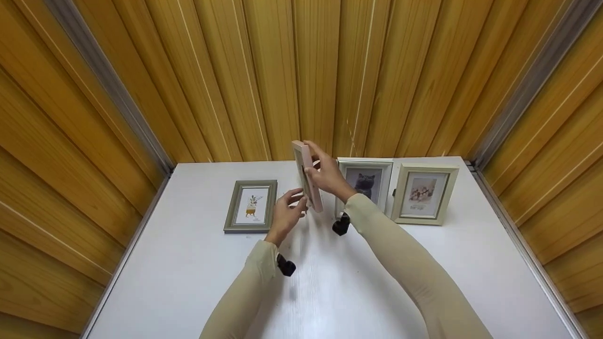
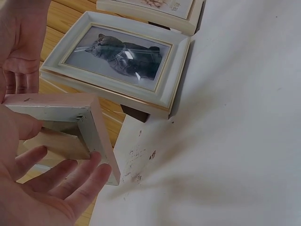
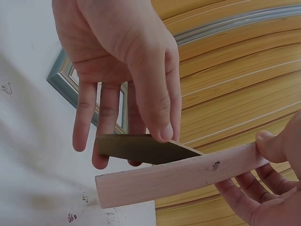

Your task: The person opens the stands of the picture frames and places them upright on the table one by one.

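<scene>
**Pink frame held up, stand under my left fingers**

I have the pink picture frame (image 1: pixel 308 176) off the tabletop (image 1: pixel 188 263), edge-on to me and roughly upright, so its back faces my left side. My right hand (image 1: pixel 330 176) grips it from the right, fingers curled over the top edge and thumb against the rim. That hold keeps the frame steady in the air and leaves the back free to work on.

My left hand (image 1: pixel 285 214) comes at the back from below. In the right wrist view its thumb and fingertips (image 3: pixel 162 129) pinch the dark fold-out stand (image 3: pixel 141 148), which juts out from the frame's back. The other fingers hang straight beside it. I judge this grip is for swinging the stand out or in.

Both forearms reach forward over the tabletop and meet in the middle, wrists bent toward each other.

Just beyond my right hand stands the frame with the grey cat photo (image 1: pixel 366 183), propped upright. The cream frame (image 1: pixel 424 193) stands farther to that hand's right. To the left of my left hand, a green-grey frame (image 1: pixel 252 205) lies flat. Behind everything runs the wood-panelled wall (image 1: pixel 301 70).
</scene>
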The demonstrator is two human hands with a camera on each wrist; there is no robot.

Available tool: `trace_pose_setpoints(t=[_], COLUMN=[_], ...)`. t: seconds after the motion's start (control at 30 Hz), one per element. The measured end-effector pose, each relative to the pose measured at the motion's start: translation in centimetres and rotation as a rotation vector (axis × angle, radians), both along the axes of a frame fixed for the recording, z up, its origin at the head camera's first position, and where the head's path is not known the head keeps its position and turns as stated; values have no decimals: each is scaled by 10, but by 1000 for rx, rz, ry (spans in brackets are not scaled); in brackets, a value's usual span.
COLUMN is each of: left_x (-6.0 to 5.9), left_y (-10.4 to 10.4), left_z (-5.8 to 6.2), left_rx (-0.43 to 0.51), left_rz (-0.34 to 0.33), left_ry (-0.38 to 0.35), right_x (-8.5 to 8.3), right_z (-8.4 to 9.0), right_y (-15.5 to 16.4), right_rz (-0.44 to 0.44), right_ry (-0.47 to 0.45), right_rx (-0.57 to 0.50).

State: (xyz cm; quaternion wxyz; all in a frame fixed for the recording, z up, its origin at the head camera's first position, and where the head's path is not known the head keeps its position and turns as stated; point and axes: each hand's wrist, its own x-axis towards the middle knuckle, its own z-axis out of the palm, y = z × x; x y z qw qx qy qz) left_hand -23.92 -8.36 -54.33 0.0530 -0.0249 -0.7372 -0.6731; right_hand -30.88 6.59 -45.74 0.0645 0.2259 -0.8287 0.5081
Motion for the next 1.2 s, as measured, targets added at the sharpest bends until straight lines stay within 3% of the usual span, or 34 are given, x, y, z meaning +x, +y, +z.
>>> trace_pose_setpoints(t=[0.37, 0.53, 0.97, 1.2], left_x=[-3, -5, -5, -3], left_y=[-19, -31, -38, -35], left_z=[13, 14, 5, 15], left_rx=[-183, -181, -174, -221], left_rz=[119, 180, 205, 215], left_ry=[58, 58, 63, 77], right_x=[1, 2, 4, 3], right_z=[6, 7, -1, 2], right_y=[4, 5, 3, 1], right_rz=[20, 21, 15, 2], right_ry=[-23, -35, -52, -53], right_rx=[-30, -37, -41, -49])
